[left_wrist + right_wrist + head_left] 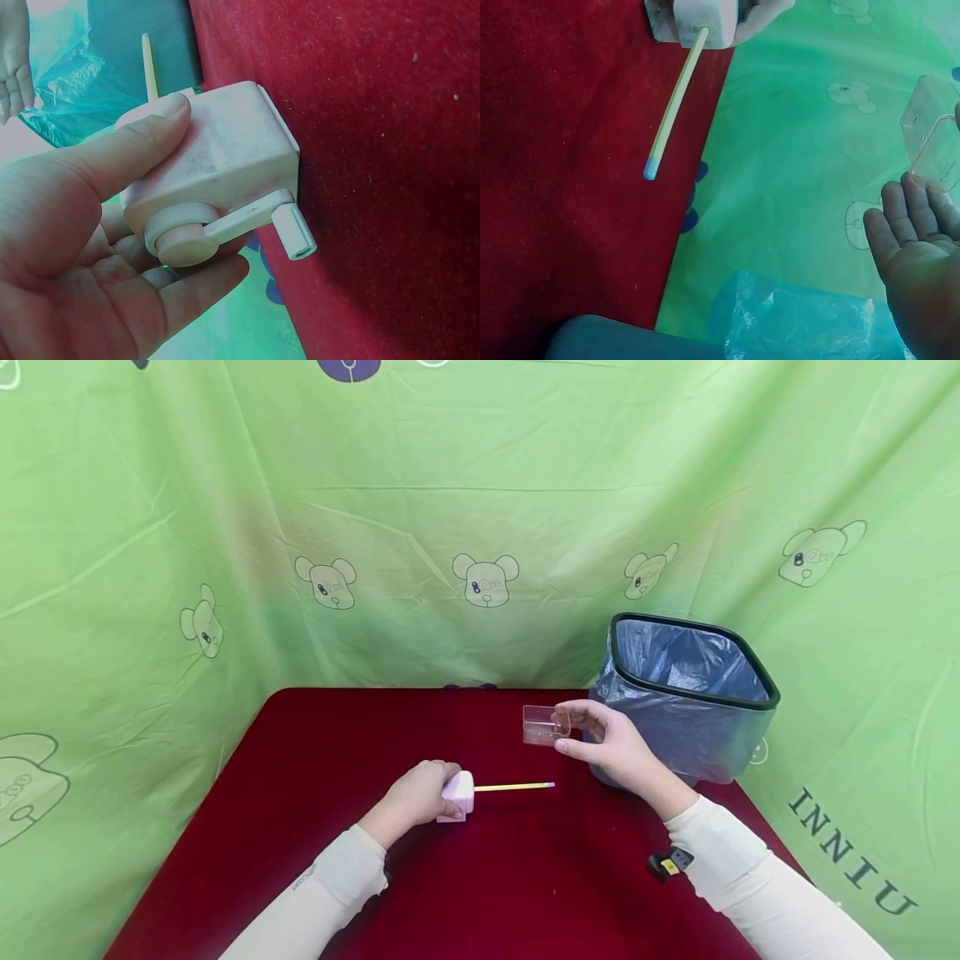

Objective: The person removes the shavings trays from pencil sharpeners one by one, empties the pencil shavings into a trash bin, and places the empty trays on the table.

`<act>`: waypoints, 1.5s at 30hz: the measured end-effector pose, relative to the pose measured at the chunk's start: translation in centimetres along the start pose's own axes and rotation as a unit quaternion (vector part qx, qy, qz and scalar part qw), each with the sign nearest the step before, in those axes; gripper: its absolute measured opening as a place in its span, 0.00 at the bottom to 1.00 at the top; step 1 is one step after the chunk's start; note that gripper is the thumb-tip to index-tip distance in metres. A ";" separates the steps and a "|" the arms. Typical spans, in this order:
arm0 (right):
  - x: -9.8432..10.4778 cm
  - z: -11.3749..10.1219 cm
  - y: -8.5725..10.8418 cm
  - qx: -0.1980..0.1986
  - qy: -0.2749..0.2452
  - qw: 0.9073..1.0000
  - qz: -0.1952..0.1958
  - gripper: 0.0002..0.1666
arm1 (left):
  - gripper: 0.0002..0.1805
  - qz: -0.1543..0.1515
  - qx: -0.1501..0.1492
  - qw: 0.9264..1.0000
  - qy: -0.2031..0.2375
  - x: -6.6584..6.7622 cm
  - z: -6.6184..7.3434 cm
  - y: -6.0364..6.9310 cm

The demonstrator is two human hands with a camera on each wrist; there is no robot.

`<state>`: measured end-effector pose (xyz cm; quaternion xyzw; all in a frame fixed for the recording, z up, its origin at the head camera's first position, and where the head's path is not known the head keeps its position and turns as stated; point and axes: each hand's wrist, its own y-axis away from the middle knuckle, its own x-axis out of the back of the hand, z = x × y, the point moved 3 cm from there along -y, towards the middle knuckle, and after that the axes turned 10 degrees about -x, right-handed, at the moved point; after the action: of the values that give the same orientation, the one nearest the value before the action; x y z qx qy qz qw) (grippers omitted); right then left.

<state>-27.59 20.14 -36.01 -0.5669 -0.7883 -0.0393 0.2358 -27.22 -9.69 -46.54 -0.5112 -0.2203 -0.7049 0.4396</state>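
Note:
My left hand (422, 793) grips a pale pink hand-crank pencil sharpener (463, 788) on the red table. In the left wrist view the thumb lies along the top of its body, and the crank (247, 214) faces the camera. A yellow pencil (510, 787) sticks out of the sharpener's other end, its blue-purple tip pointing right. Above the table, my right hand (613, 747) pinches a small clear plastic box (542, 727), apparently the shavings drawer, between thumb and fingers. The right wrist view shows this box (924, 127) only partly, at its right edge.
A bin (693, 699) with a black rim and a bluish plastic liner stands at the table's right back, close behind my right hand. Red cloth covers the table (525, 877). Green printed curtains (480, 510) enclose the back and sides.

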 end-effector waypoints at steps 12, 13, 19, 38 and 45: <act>-0.4 0.9 0.2 -0.004 0.010 1.000 -0.008 0.30 | 0.37 -0.002 0.004 1.000 -0.003 0.0 0.0 -0.1; -0.4 1.0 0.2 -0.004 0.011 1.000 -0.008 0.30 | 0.37 -0.002 0.004 1.000 -0.003 0.0 0.1 -0.1; -0.7 1.6 0.4 -0.006 0.009 1.000 -0.011 0.30 | 0.36 -0.001 0.005 1.000 0.003 0.0 0.1 0.1; -2.0 3.0 1.2 -0.018 -0.008 1.000 -0.023 0.30 | 0.36 0.004 0.001 1.000 -0.002 0.3 0.3 0.1; -2.4 3.7 1.5 -0.021 -0.004 0.999 -0.030 0.32 | 0.36 0.002 0.004 1.000 0.002 0.2 0.2 0.0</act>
<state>-26.87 19.76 -40.62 -0.5484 -0.8048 -0.0604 0.2190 -27.09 -9.60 -46.26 -0.5083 -0.2213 -0.7039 0.4441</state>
